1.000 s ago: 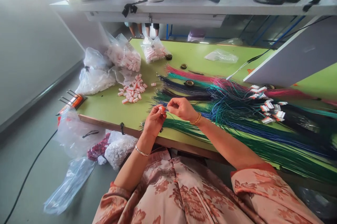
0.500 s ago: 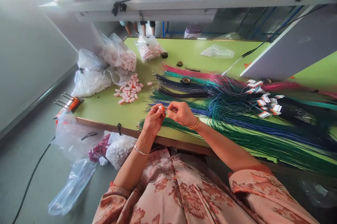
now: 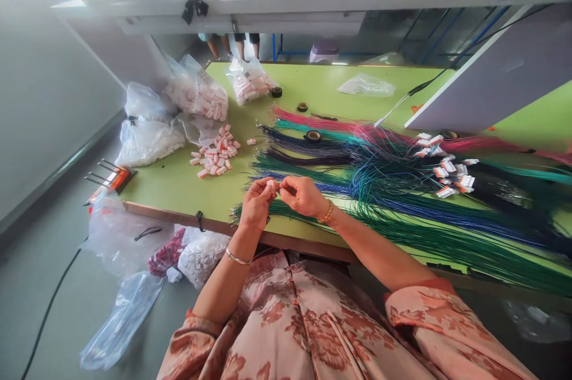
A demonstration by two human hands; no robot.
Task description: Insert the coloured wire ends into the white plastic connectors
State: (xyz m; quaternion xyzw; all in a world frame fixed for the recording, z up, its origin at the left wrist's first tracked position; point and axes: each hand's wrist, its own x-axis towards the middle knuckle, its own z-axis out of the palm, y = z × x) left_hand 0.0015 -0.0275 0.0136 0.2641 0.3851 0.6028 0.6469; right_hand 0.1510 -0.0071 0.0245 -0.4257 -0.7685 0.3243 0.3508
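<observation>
Between the thumb and fingers of my left hand [image 3: 256, 206] is a small white-and-orange connector housing [image 3: 270, 184]. My right hand [image 3: 302, 194] is pinched right beside it, its fingertips at the housing's right side. A wire end seems to be in that pinch, but it is too small to make out surely. Both hands are above the table's front edge, over the ends of blue and green wires [image 3: 339, 189]. A loose pile of similar connector housings [image 3: 217, 153] lies to the left. Finished-looking white connectors with wires [image 3: 451, 171] lie at the right.
Bundles of pink wires [image 3: 313, 118] and dark wires stretch across the green table [image 3: 179, 189]. Tape rolls [image 3: 313, 136] lie among them. Plastic bags of housings [image 3: 196, 94] stand at the back left. A raised shelf [image 3: 295, 2] spans the back; people's legs show beyond it.
The housing has turned a little in my left fingers, showing less orange. My right fingertips have shifted slightly against it. The whole view has moved a little.
</observation>
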